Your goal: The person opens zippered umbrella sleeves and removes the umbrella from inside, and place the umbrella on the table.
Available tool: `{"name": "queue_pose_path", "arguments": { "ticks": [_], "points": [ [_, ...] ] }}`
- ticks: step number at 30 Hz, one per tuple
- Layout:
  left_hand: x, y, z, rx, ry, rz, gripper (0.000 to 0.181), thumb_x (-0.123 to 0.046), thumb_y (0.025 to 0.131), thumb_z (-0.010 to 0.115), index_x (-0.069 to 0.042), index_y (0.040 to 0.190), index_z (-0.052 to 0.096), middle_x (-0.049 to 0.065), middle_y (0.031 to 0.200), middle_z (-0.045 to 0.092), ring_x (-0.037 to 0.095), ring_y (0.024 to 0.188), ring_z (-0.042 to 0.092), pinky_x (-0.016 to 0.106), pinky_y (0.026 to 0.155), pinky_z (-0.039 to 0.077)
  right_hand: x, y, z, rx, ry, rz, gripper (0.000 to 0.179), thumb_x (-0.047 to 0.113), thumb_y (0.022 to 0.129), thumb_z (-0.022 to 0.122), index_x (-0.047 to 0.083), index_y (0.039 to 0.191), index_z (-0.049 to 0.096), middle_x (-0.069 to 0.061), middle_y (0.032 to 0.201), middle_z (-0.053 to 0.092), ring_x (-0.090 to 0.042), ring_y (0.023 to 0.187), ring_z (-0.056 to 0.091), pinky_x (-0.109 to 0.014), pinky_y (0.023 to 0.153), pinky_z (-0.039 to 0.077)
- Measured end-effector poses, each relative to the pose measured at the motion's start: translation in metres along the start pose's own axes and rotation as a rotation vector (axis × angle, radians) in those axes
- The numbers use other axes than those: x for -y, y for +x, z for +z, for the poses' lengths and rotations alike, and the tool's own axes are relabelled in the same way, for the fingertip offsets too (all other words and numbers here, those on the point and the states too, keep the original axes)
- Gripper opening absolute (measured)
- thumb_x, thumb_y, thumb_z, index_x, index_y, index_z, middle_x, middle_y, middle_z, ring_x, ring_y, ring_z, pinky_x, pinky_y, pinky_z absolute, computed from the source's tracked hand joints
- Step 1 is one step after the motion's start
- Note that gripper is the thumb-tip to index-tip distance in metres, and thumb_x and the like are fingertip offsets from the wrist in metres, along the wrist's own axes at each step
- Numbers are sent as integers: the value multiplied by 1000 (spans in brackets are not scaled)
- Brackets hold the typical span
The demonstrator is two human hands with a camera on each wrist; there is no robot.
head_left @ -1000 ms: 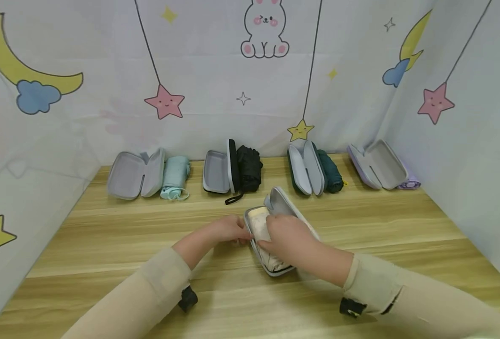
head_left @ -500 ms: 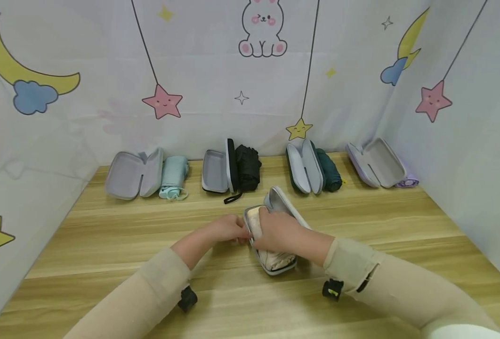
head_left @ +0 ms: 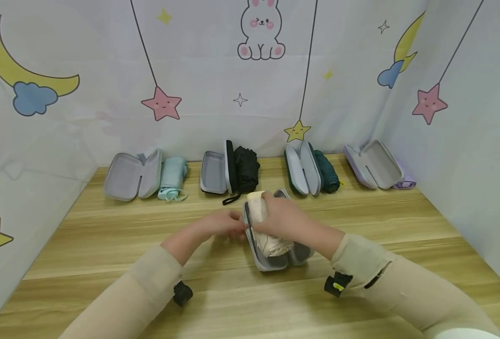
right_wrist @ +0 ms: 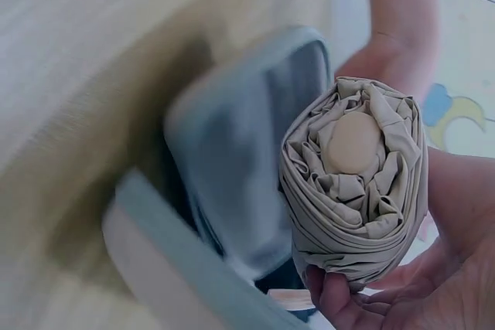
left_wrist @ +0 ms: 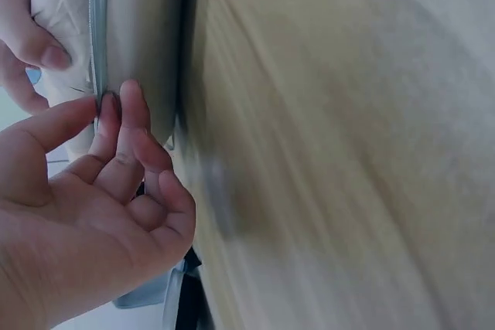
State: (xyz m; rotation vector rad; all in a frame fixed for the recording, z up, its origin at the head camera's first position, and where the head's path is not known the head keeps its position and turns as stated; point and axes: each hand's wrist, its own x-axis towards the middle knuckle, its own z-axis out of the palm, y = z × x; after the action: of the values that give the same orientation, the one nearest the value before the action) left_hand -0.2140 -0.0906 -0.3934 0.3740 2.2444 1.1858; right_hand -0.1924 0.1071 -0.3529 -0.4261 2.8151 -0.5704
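My right hand (head_left: 284,216) grips a beige folded umbrella (head_left: 271,246), its end facing the right wrist view with a round tan tip (right_wrist: 354,143) amid the gathered folds. The umbrella is raised out of an open, pale zip case (head_left: 271,264) with a grey lining, and its lower end hangs over that case. At the case's left edge is my left hand (head_left: 224,223). In the left wrist view, its thumb and fingers (left_wrist: 108,125) pinch the zipped rim (left_wrist: 99,28). Much of the case's lid is hidden behind my right hand in the head view.
Along the back of the wooden table (head_left: 140,263) stand open cases with folded umbrellas beside them: light blue case (head_left: 125,176) and umbrella (head_left: 173,176), black case (head_left: 213,172) and umbrella (head_left: 246,169), dark green case (head_left: 302,167) and umbrella (head_left: 327,172), purple case (head_left: 377,165) and umbrella (head_left: 404,182).
My right hand has closed round the beige umbrella and lifted it from the case. The case has turned slightly, and its lid has dropped further open. My left hand stays at the rim.
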Motion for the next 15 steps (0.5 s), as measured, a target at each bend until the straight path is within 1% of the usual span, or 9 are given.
{"name": "queue_pose_path", "arguments": {
  "ticks": [2,5,7,10,13,15],
  "points": [
    [-1,-1,-5,1,-6,10,22,-19,97,58,-6,80,64,1,77,69,12,59,46,26,58,37,2,-2,-9,-30,9,2,84,42,81,72,5,146,34,-12,101,64,-20,74,59,-34,61,49],
    [-1,-4,-13,-7,-17,11,22,-19,96,57,-8,79,62,2,79,69,12,59,44,27,62,39,3,-7,-22,-60,19,0,83,41,81,71,6,147,34,-13,107,63,-22,78,59,-35,64,49],
    [-1,-8,-19,-8,-19,14,22,-19,96,56,-8,78,61,3,80,69,14,61,45,29,65,42,1,-10,-31,-82,27,-6,83,41,81,71,7,147,34,-13,105,63,-23,77,59,-35,63,48],
    [1,-14,-26,-6,-22,22,24,-20,97,55,-8,76,59,5,80,68,17,66,50,33,70,44,-4,-16,-42,-101,32,-5,82,41,82,69,8,148,32,-11,95,63,-23,72,58,-36,60,47],
    [5,-20,-32,-1,-23,49,25,-18,97,55,-7,74,58,5,78,67,18,68,52,32,68,42,-14,-20,-48,-91,50,27,84,41,83,68,9,149,29,-10,91,61,-24,69,57,-35,58,46],
    [8,-24,-36,5,-24,63,25,-17,97,54,-6,74,58,7,78,67,18,68,51,31,66,41,-21,-22,-48,-75,61,57,85,42,84,68,9,151,27,-12,94,62,-24,70,58,-36,59,47]
  ]
}}
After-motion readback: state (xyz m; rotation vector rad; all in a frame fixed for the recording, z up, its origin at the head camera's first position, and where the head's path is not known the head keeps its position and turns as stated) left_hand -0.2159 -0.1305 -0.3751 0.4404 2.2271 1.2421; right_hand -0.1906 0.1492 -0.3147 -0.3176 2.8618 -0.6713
